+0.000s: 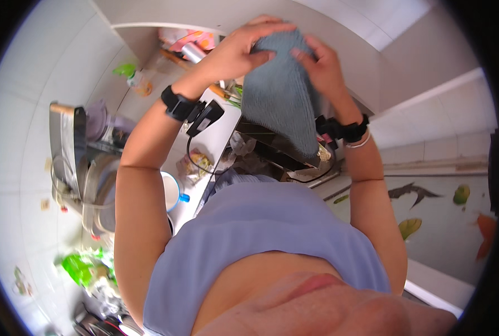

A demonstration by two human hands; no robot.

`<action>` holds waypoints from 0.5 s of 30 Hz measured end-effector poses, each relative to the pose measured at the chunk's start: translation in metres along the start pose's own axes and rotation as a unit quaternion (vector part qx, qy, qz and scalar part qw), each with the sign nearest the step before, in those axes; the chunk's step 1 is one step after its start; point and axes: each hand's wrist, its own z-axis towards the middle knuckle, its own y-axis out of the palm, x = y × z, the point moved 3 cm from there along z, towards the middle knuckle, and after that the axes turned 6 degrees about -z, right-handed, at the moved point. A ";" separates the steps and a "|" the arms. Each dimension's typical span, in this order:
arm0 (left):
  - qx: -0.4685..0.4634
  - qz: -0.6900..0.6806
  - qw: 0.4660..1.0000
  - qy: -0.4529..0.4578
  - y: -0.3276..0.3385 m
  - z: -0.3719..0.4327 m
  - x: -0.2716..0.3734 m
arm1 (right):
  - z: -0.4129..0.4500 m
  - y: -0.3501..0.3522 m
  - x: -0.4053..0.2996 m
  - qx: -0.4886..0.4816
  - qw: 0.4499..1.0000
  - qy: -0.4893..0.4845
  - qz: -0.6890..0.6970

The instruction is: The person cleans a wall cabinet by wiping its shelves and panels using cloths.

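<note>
A grey-blue cloth (276, 92) hangs from my two hands near the top of the view, in front of pale cabinets. My left hand (243, 48) grips its upper left part, with the thumb on the near face and the fingers reaching over the top edge. My right hand (323, 63) holds the upper right side, thumb also on the near face. The cloth tapers down to a corner above a dark open space. Each wrist wears a black strap with a small device and a cable. The cloth hides some fingertips.
Pale cabinets (350, 38) rise close behind the hands. On the white counter (203, 138) to the left are a white mug with a blue rim (171, 191), a plastic bag of food (197, 164) and green stalks. A spray bottle (139, 82) stands by the tiled wall.
</note>
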 end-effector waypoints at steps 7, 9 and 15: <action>0.027 0.179 0.980 0.086 -0.037 0.067 -0.096 | 0.070 -0.112 0.103 0.088 0.865 0.008 -0.494; 0.149 0.376 0.914 0.042 -0.065 0.054 -0.153 | 0.077 -0.094 0.157 -0.005 0.870 0.175 -0.460; 0.167 0.481 0.861 -0.005 -0.122 0.036 -0.211 | 0.151 -0.029 0.170 -0.088 0.832 0.326 -0.441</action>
